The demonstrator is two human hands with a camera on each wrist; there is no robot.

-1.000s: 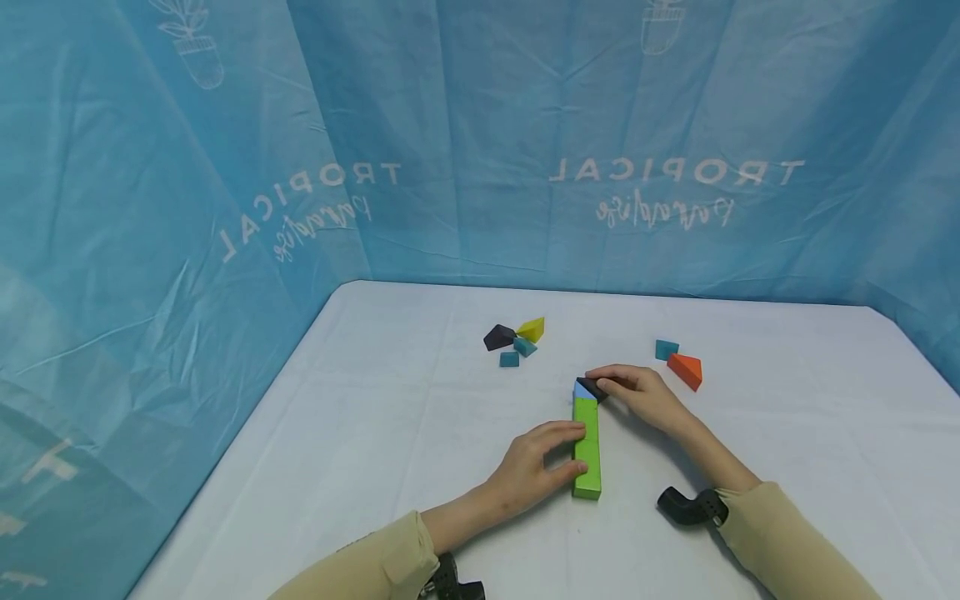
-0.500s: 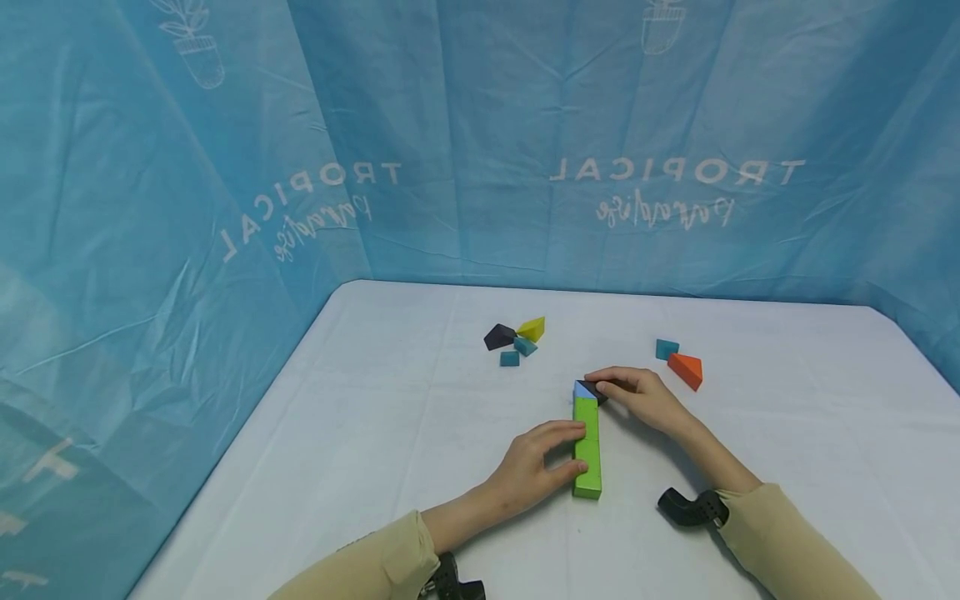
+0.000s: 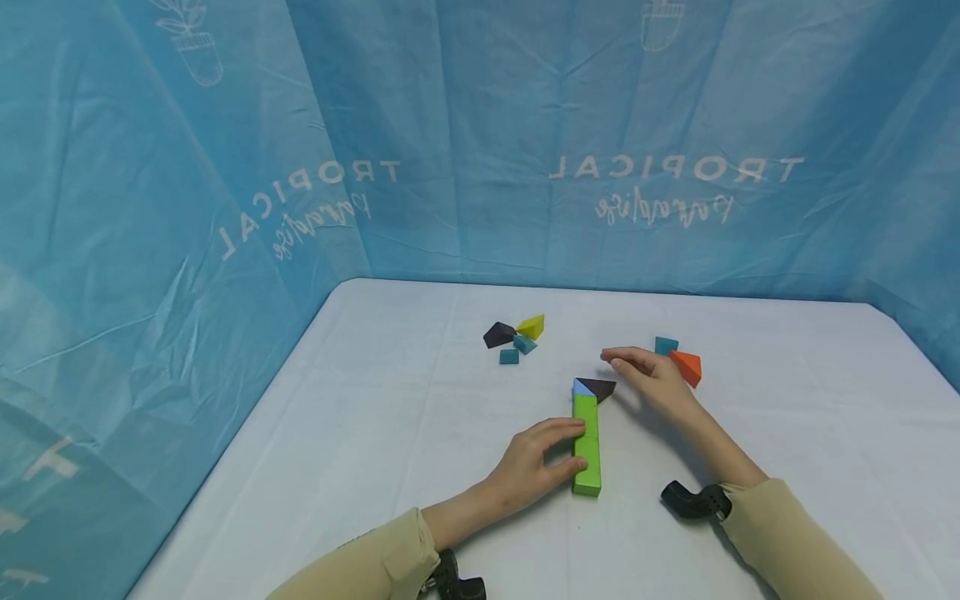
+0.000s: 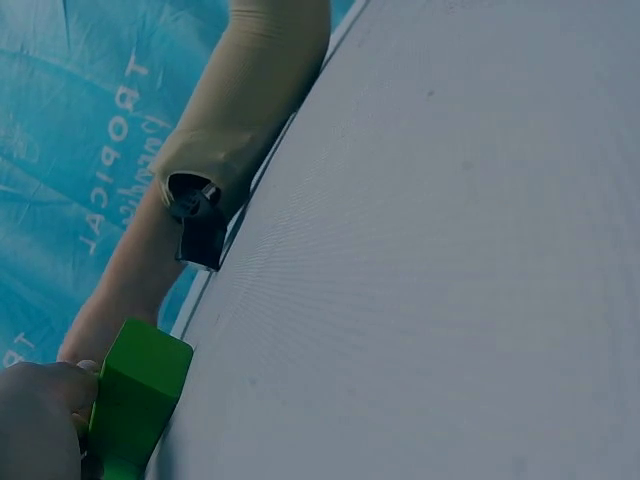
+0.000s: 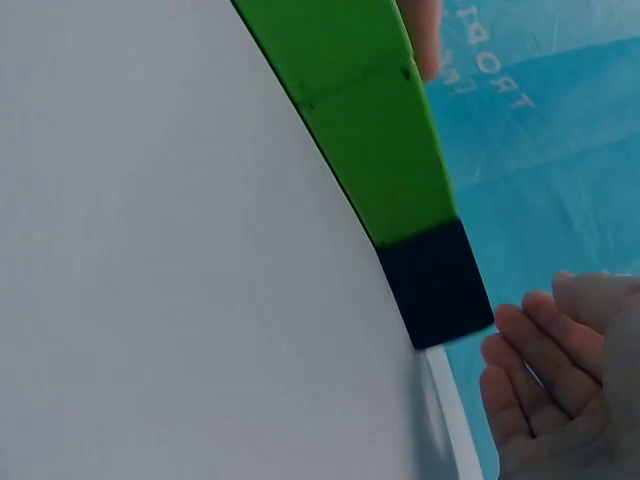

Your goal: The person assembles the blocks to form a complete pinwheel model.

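In the head view two green blocks (image 3: 587, 467) form an upright row seen from above, with a light blue triangular block (image 3: 582, 388) at the far end. A black triangular block (image 3: 597, 388) adjoins the blue one on its right. My left hand (image 3: 528, 468) rests thumb and fingertips on the green blocks from the left, spread along them. Beyond the black block, slightly right, my right hand (image 3: 651, 385) hovers with nothing in its fingers. The right wrist view shows its fingers (image 5: 540, 360) apart from the dark end block (image 5: 437, 285).
At the back left lie a black block (image 3: 498, 335), a yellow block (image 3: 532, 326) and two teal blocks (image 3: 509, 357). An orange block (image 3: 687, 368) and another teal block (image 3: 665, 344) lie behind the right hand. Blue curtains surround the white table (image 3: 360, 400).
My right hand has let go of the black triangular block and moved up and slightly right. The black block stays beside the blue one. My left hand has not moved.
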